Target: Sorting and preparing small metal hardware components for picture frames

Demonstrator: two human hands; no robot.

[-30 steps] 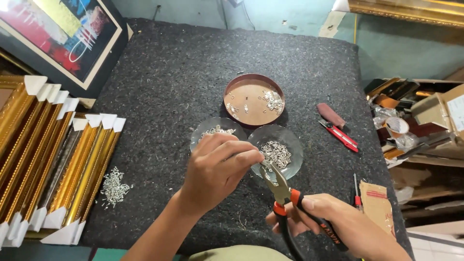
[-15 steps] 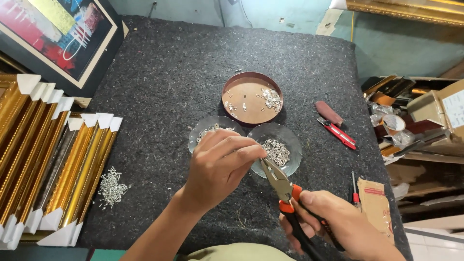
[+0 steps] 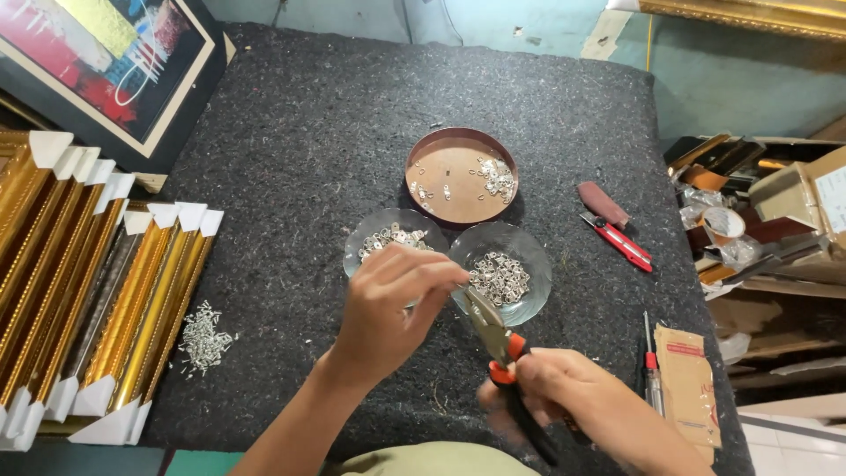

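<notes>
Pliers point(image 3: 493, 330) now lower, tip beneath left hand point(image 3: 388, 304) fingers point(image 3: 441, 275).

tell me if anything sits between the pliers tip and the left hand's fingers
Nothing visible does. The pliers, gripped in the right hand, point up with their tip right at the fingertips of the left hand, above the near edge of the clear glass dish. Whether a small piece is pinched there cannot be told.

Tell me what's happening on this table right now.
A person works over a dark felt table. The right hand grips orange-handled pliers, tips raised toward the left hand, whose fingers pinch something too small to see. Two glass dishes and a round brown tray hold small metal pieces.
</notes>
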